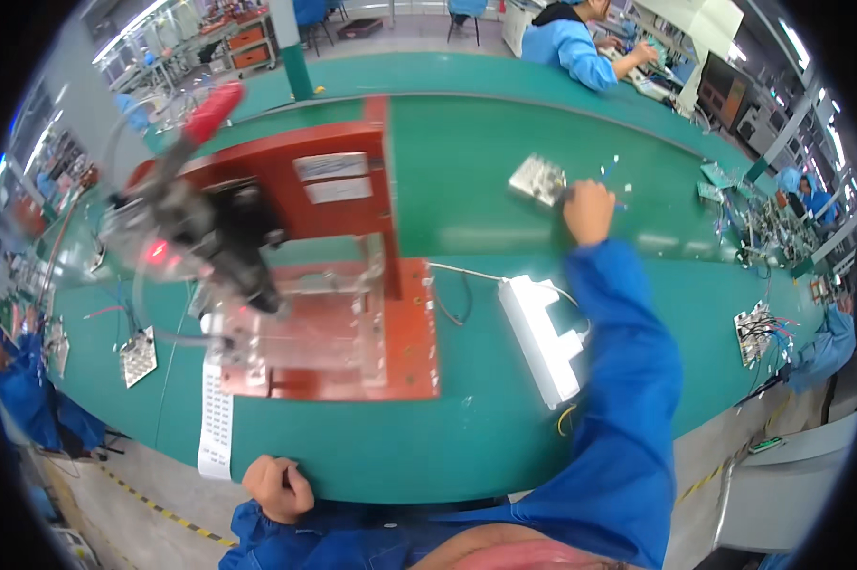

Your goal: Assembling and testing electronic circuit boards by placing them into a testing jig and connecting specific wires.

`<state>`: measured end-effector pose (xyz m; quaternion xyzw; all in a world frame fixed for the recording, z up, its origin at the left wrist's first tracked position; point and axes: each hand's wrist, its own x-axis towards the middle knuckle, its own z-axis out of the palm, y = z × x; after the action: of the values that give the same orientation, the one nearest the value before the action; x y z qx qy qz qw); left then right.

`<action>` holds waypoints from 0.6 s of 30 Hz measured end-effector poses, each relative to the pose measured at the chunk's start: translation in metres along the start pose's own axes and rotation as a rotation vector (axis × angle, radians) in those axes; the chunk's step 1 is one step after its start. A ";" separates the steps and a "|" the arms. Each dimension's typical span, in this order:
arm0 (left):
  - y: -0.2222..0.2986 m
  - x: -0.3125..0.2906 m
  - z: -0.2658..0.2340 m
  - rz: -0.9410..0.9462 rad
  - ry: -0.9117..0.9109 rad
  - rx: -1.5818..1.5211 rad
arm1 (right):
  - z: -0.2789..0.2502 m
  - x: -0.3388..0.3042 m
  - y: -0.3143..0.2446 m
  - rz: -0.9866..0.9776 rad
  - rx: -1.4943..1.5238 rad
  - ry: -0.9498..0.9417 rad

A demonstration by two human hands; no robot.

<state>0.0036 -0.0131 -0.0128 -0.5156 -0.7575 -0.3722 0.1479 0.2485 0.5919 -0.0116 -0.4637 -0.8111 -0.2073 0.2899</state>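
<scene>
Fixture (414, 332) on table (466, 442) — power strip (540, 347) right, metal block (535, 178) behind strip.

Silvery block (536, 179): metal-like, shiny, uneven face | Red fixture (414, 342): painted look, smooth | Fixture plate (319, 353): clear plastic-like, glossy | Lever grip (213, 112): plastic-like, finish blurred | White power strip (540, 342): smooth plastic | Label strip (216, 427): paper | Sleeve (628, 351): matt woven cloth | Green belt (466, 142): smooth, light sheen

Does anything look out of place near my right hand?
A few small white bits lie scattered on the green surface beyond and right of your right hand; loose, they could be stray debris but are too small to identify.
</scene>
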 end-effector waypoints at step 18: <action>0.013 0.038 -0.062 0.263 -0.042 -0.328 | -0.359 -0.135 -0.131 0.069 0.707 0.247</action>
<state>-0.0109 -0.0292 0.0582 -0.6347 -0.6160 -0.4572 0.0934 0.2884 0.2261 0.1580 -0.3334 -0.7756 0.0412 0.5344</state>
